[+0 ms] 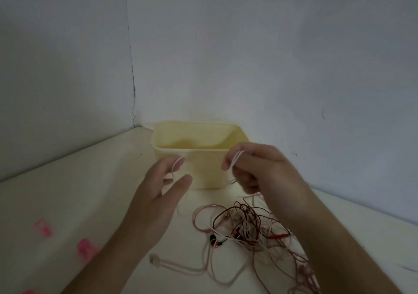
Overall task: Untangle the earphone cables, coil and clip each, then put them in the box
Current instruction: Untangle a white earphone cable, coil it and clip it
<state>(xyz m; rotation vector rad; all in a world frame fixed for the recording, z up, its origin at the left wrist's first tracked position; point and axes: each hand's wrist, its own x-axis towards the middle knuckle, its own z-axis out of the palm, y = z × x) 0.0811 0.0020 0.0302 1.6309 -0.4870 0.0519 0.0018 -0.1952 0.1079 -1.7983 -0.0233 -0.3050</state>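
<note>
An open pale yellow box (204, 171) stands on the table near the wall corner. In front of it my left hand (158, 194) has a thin white cable (175, 166) looped over its fingertips, fingers mostly straight. My right hand (255, 169) pinches a doubled bit of the same white cable (236, 159) between thumb and finger. Below my right wrist lies a tangle of earphone cables (246, 228), dark red, pink and white, with black and red earbuds (214, 241). A pink plug end (155, 259) trails out to the left.
Pink clips (43, 227) (84, 247) lie on the cream table at the left, a third at the bottom edge (29, 291). Blue-grey walls meet in a corner behind the box.
</note>
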